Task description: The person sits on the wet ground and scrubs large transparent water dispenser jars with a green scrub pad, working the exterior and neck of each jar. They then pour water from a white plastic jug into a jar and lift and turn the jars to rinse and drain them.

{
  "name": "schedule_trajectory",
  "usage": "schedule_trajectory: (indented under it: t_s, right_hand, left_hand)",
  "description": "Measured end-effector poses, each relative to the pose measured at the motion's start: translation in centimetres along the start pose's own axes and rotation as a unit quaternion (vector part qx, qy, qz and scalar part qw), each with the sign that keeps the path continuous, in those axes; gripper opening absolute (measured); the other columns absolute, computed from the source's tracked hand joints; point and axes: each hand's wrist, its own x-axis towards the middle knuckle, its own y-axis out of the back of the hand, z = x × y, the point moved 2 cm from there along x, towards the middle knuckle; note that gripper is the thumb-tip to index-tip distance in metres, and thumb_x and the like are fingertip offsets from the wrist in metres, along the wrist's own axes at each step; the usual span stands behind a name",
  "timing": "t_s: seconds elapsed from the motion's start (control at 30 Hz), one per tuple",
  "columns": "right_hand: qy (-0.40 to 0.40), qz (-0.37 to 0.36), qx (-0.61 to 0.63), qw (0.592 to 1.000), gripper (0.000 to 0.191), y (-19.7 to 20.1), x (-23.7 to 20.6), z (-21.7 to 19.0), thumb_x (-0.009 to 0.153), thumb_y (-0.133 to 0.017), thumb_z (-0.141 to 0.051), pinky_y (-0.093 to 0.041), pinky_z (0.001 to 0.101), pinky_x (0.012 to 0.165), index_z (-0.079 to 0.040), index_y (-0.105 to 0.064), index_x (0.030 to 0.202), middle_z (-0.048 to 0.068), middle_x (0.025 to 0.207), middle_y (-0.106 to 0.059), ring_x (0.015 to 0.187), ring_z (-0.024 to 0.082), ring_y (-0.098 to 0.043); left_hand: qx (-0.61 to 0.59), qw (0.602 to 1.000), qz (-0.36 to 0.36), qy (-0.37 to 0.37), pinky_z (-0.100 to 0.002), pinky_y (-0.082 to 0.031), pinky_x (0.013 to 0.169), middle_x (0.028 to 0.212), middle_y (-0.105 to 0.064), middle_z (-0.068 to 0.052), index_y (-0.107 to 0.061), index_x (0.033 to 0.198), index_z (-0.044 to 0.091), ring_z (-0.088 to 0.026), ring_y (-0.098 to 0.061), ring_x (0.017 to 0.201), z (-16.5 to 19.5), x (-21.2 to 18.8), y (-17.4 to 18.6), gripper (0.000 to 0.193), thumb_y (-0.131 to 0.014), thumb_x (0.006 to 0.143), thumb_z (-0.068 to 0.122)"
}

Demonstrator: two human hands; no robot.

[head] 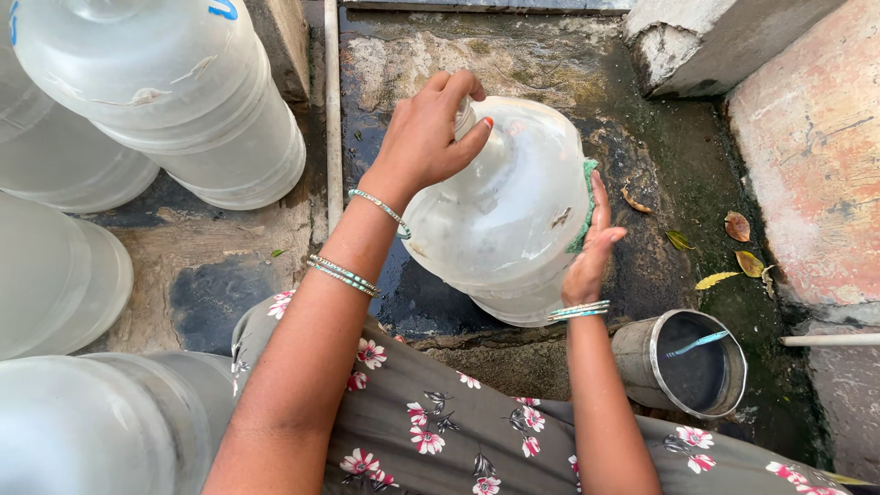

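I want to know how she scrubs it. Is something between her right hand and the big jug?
Yes. A green cloth sits between the right hand and the jug, pressed against its side. The left hand has nothing in between: its grip lies straight on the jug's neck end.

The left hand [429, 133] covers the jug's [509, 215] neck, so its mouth is hidden. The green cloth [584, 206] mostly disappears behind the jug and the right hand [591, 247]. The other jugs [165, 92] are cut off by the left and top edges. The metal pot's [683, 367] dark inside cannot be made out.
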Motion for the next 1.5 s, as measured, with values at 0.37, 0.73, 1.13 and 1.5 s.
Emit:
schedule_trajectory:
  t_s: [0.37, 0.73, 1.13, 1.5]
  right_hand:
    - [0.279, -0.200, -0.541, 0.768, 0.083, -9.8, -6.1, -3.5, 0.099, -0.024, -0.077, -0.021, 0.0520, 0.123, -0.020, -0.054, 0.151, 0.009, 0.159, -0.047, 0.151, 0.029, -0.033]
    - [0.114, -0.222, -0.519, 0.818, 0.086, -1.3, 6.3, -7.5, 0.096, -0.002, -0.074, -0.019, 0.0496, 0.128, -0.028, -0.048, 0.152, 0.008, 0.164, -0.039, 0.154, 0.034, -0.030]
    - [0.160, -0.209, -0.604, 0.752, 0.120, -13.0, -7.4, -4.3, 0.079, -0.044, -0.082, -0.004, 0.0606, 0.121, 0.009, -0.021, 0.154, 0.031, 0.162, -0.017, 0.151, 0.049, -0.006]
    - [0.339, -0.295, -0.515, 0.730, 0.073, -16.1, -6.7, 1.3, 0.097, -0.055, -0.051, -0.024, 0.0512, 0.127, -0.005, -0.043, 0.152, 0.017, 0.160, -0.043, 0.152, 0.034, -0.035]
  left_hand:
    - [0.060, 0.997, 0.041, 0.030, -0.051, -0.051, 0.079, 0.101, -0.065, -0.017, -0.060, 0.110, 0.008, -0.041, -0.066, 0.087, -0.4, 0.5, -0.7, 0.033, -0.068, 0.092, 0.035]
    - [-0.038, 0.978, 0.011, -0.206, -0.045, -0.046, 0.095, 0.108, -0.063, -0.012, -0.061, 0.105, 0.011, -0.036, -0.058, 0.108, 4.7, -1.3, 0.9, 0.020, -0.065, 0.091, 0.024]
    - [0.035, 0.998, 0.055, -0.014, -0.050, -0.049, 0.081, 0.101, -0.062, -0.016, -0.060, 0.107, 0.007, -0.040, -0.060, 0.092, 5.0, -2.0, -0.6, 0.023, -0.065, 0.094, 0.025]
    - [0.043, 0.998, 0.040, 0.022, -0.049, -0.050, 0.078, 0.099, -0.063, -0.016, -0.059, 0.097, 0.007, -0.038, -0.063, 0.090, 2.0, -1.2, -0.2, 0.019, -0.066, 0.092, 0.024]
